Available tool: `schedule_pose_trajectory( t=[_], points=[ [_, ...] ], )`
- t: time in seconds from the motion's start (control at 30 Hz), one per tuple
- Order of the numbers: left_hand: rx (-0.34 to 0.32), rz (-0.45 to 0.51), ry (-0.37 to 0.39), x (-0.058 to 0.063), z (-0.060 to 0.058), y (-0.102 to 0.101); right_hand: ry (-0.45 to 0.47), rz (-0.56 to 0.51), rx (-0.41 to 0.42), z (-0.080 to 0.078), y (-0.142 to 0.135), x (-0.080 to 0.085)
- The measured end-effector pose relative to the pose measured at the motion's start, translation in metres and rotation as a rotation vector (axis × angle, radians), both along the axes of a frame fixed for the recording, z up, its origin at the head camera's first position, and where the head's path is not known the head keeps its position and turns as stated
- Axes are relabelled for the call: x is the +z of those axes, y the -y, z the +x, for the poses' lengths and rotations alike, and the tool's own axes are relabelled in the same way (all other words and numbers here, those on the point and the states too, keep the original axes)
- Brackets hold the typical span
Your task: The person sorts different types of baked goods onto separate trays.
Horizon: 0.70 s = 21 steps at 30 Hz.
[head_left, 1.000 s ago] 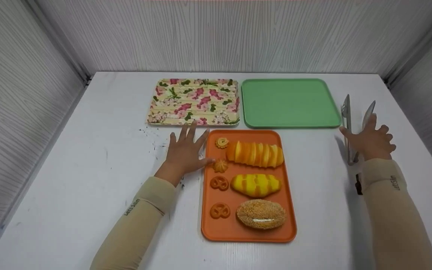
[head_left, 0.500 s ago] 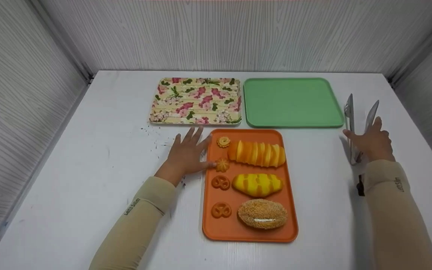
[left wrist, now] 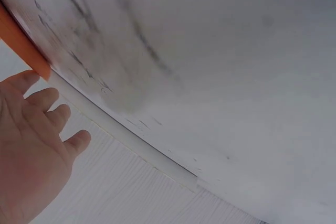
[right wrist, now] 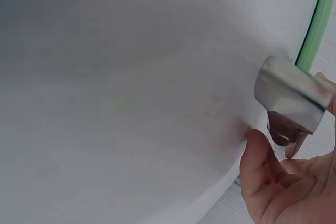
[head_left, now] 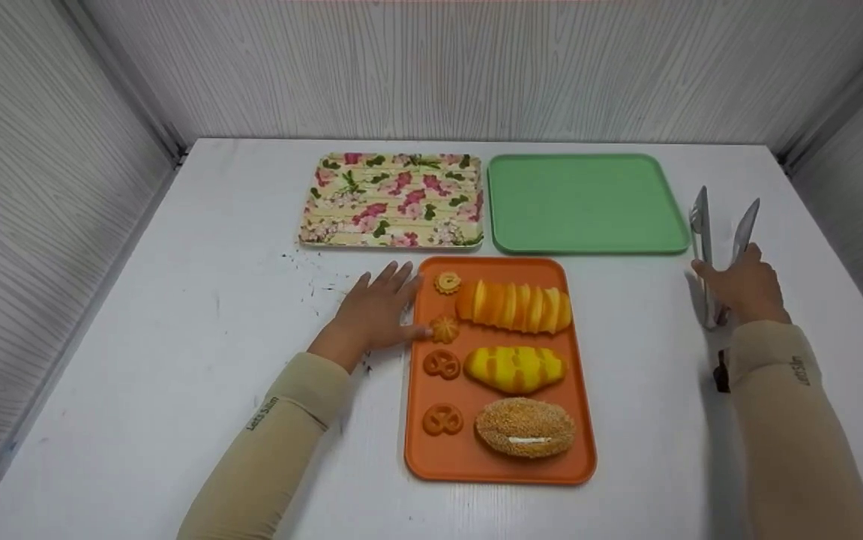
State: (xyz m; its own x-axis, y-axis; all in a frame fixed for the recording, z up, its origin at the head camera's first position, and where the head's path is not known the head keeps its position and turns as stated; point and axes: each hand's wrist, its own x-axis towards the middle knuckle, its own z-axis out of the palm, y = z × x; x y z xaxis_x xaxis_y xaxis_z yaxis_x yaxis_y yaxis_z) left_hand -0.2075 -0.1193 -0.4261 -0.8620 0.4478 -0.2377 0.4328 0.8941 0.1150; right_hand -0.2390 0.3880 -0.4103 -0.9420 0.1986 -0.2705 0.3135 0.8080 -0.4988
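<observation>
My left hand [head_left: 380,311] lies beside the left rim of the orange tray [head_left: 495,474], fingers spread and thumb reaching over the rim to a star-ridged cookie [head_left: 445,329]. In the left wrist view its fingers are straight next to the tray's edge. On the right, my right hand [head_left: 747,289] grips a pair of metal tongs [head_left: 705,232], thumb on the left arm and fingers round the right one. The tong arms stand apart, tips pointing to the back. The right wrist view shows the rounded metal end of the tongs [right wrist: 291,90] among the fingers.
On the orange tray sit a sliced-looking loaf [head_left: 513,307], a yellow striped bread [head_left: 515,369], a seeded bun [head_left: 525,427], a round cookie [head_left: 447,283] and two pretzel cookies [head_left: 442,419]. Behind stand a floral tray [head_left: 394,199] and a green tray [head_left: 588,202]. Walls enclose the table.
My right hand's spread fingers have drawn in round the tongs. The left hand's fingers have pulled back slightly from the floral tray. The whole view has shifted a little.
</observation>
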Motion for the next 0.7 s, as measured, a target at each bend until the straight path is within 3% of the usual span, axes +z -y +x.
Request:
schedule_pose_trajectory(
  t=[0.43, 0.7],
  points=[
    [-0.019, 0.013, 0.053, -0.0008, -0.0022, -0.0017, -0.002, -0.016, -0.017, -0.0008, -0.0026, -0.0043],
    [-0.011, 0.029, 0.058, -0.0023, -0.0031, -0.0021, -0.031, -0.074, -0.086, 0.0008, -0.0042, -0.0024]
  ],
)
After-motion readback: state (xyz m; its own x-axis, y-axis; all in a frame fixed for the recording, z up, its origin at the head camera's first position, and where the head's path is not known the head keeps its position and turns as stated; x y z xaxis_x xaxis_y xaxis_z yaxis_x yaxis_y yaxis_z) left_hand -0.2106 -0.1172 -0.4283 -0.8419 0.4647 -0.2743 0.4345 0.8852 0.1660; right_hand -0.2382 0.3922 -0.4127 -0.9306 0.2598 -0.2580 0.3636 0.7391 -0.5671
